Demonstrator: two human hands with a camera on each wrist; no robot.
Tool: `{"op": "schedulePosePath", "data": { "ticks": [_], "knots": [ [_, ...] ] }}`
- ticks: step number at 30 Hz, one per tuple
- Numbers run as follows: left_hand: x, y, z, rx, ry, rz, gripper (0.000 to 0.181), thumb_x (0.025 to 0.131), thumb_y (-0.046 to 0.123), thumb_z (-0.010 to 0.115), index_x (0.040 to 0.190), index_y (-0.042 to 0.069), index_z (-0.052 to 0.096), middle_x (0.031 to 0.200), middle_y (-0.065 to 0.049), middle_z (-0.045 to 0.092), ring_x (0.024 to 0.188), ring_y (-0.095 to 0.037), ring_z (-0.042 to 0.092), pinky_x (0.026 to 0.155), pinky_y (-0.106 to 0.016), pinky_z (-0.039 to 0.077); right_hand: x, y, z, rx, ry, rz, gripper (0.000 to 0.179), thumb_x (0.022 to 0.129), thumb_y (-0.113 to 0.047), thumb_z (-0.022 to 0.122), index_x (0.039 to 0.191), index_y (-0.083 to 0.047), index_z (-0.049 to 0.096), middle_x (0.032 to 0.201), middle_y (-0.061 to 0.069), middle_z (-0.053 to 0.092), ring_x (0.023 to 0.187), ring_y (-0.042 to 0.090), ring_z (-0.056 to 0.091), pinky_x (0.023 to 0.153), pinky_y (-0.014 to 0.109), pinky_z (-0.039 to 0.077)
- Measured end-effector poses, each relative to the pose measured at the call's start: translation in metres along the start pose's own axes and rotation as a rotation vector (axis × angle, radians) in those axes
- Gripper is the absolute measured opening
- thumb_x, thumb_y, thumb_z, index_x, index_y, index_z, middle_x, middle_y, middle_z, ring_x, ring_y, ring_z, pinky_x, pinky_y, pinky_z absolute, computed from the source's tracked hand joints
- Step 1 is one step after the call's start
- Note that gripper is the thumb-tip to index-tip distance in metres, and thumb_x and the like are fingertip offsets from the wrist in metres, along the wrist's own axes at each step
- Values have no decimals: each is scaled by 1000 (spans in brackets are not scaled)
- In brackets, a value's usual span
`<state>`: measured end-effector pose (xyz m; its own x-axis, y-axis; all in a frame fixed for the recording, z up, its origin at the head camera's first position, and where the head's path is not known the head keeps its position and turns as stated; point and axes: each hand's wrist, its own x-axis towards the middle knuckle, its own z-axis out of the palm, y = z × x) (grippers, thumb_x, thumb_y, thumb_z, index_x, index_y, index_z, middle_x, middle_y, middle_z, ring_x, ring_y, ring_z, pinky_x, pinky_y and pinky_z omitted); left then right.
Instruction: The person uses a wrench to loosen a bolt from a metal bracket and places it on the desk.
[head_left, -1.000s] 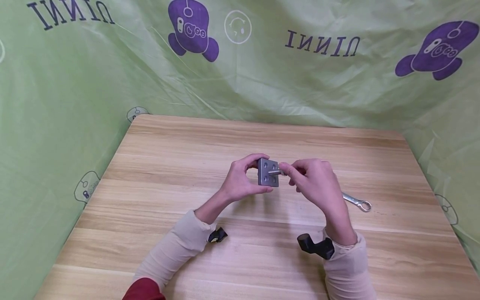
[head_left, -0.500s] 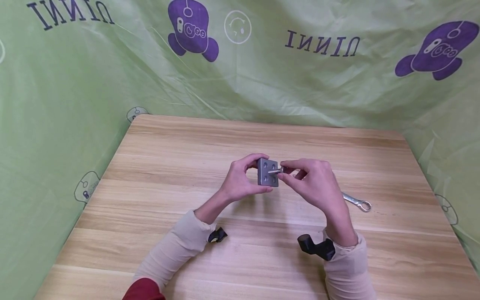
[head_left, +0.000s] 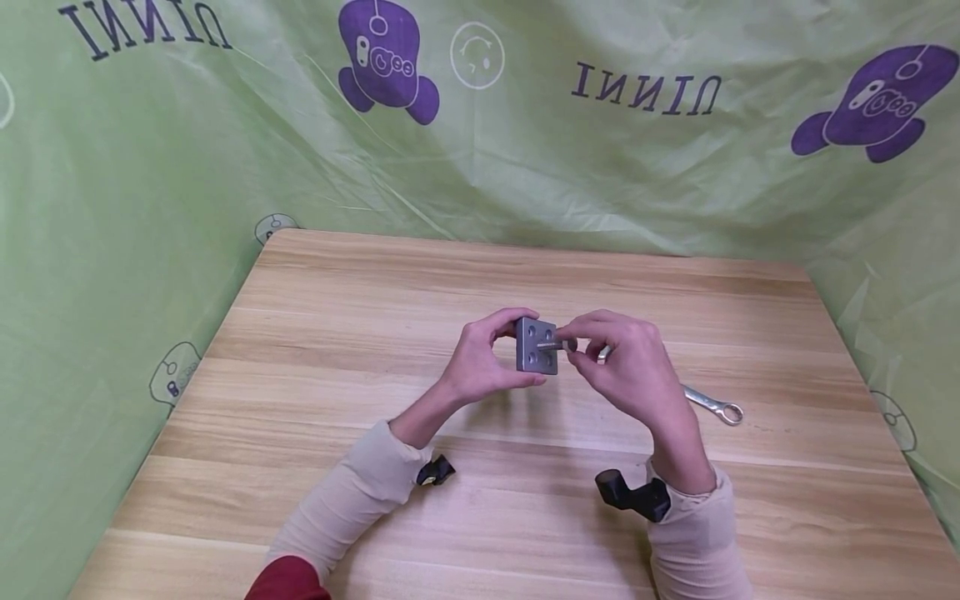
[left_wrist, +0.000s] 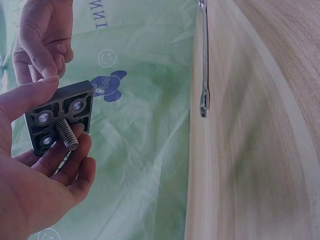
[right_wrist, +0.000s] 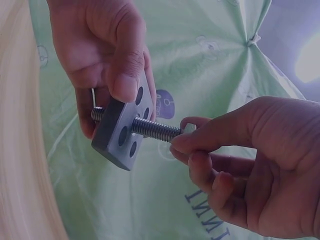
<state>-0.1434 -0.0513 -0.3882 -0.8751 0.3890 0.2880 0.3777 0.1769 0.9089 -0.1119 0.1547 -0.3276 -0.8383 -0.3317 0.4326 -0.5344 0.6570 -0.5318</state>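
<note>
My left hand [head_left: 480,358] holds a grey square plate [head_left: 527,345] by its edges, thumb on one side and fingers on the other. A long threaded bolt [right_wrist: 157,130] passes through the plate's middle, with smaller holes around it. In the left wrist view the bolt's threaded end [left_wrist: 66,135] sticks out of the plate's ribbed back. On the other side, my right hand [head_left: 633,362] pinches the bolt's hex head [right_wrist: 189,128] between thumb and fingers. A good length of thread shows between plate and head.
A combination wrench [head_left: 716,405] lies on the wooden table [head_left: 375,283] just right of my right hand, which partly hides it. A green printed cloth [head_left: 480,167] hangs behind the table and along its sides. Black camera mounts [head_left: 633,496] sit on both wrists.
The right hand's fingers have loosened and shifted their pinch around the bolt head. The left hand and the plate have stayed practically still.
</note>
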Motion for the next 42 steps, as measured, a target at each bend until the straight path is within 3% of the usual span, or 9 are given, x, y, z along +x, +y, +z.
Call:
{"op": "schedulePosePath", "data": {
  "ticks": [4, 10, 15, 21, 26, 32, 37, 42],
  "knots": [
    [0, 0, 0, 7, 7, 8, 72, 62, 4, 91, 128, 0, 60, 114, -18, 73, 100, -28, 70, 100, -35, 51, 0, 0, -3, 38, -29, 65, 32, 77, -2, 82, 108, -4, 76, 101, 11, 77, 66, 14, 66, 56, 22, 50],
    [1, 0, 1, 11, 5, 5, 72, 62, 4, 91, 128, 1, 61, 113, -18, 73, 100, -28, 70, 100, -34, 51, 3, -2, -7, 91, -88, 297, 38, 89, -23, 76, 121, -5, 68, 98, 15, 77, 69, 20, 72, 59, 23, 53],
    [1, -1, 1, 16, 5, 3, 73, 61, 4, 91, 127, 0, 61, 112, -17, 73, 100, -29, 70, 100, -34, 51, 5, -4, -7, 78, -182, 404, 32, 95, -33, 68, 114, -6, 68, 79, 11, 76, 56, 12, 65, 51, 27, 47],
    [1, 0, 2, 17, 4, 4, 72, 62, 5, 92, 127, 2, 61, 112, -17, 74, 100, -28, 70, 100, -34, 51, 5, -5, -7, 47, -209, 438, 31, 92, -40, 71, 92, -9, 76, 67, 4, 72, 53, 11, 63, 49, 28, 50],
    [0, -1, 2, 12, 1, 3, 72, 63, 5, 91, 128, 0, 60, 115, -17, 73, 101, -29, 70, 99, -40, 53, 4, -5, -6, 31, -182, 385, 26, 90, -33, 74, 93, -7, 78, 71, 4, 74, 54, 9, 62, 49, 25, 47],
    [0, -1, 1, 7, 8, 12, 72, 62, 4, 91, 127, 0, 61, 115, -18, 72, 100, -29, 69, 98, -35, 53, 2, -3, -3, -4, -82, 201, 22, 82, -17, 82, 100, -5, 80, 86, 9, 79, 59, 12, 65, 51, 22, 47],
    [0, -2, 1, -4, 9, 14, 72, 62, 3, 91, 127, 0, 61, 114, -18, 73, 99, -29, 69, 100, -33, 51, 1, 0, -1, 3, -19, 48, 21, 76, 2, 80, 96, -6, 80, 90, 9, 77, 61, 12, 65, 52, 22, 50],
    [1, -1, 1, -2, 7, 15, 72, 61, 3, 91, 127, 0, 61, 113, -18, 73, 100, -30, 70, 101, -36, 52, 1, 1, 0, 8, 8, -19, 24, 73, 12, 74, 88, -5, 80, 90, 9, 76, 61, 11, 64, 56, 23, 54]
  ]
}}
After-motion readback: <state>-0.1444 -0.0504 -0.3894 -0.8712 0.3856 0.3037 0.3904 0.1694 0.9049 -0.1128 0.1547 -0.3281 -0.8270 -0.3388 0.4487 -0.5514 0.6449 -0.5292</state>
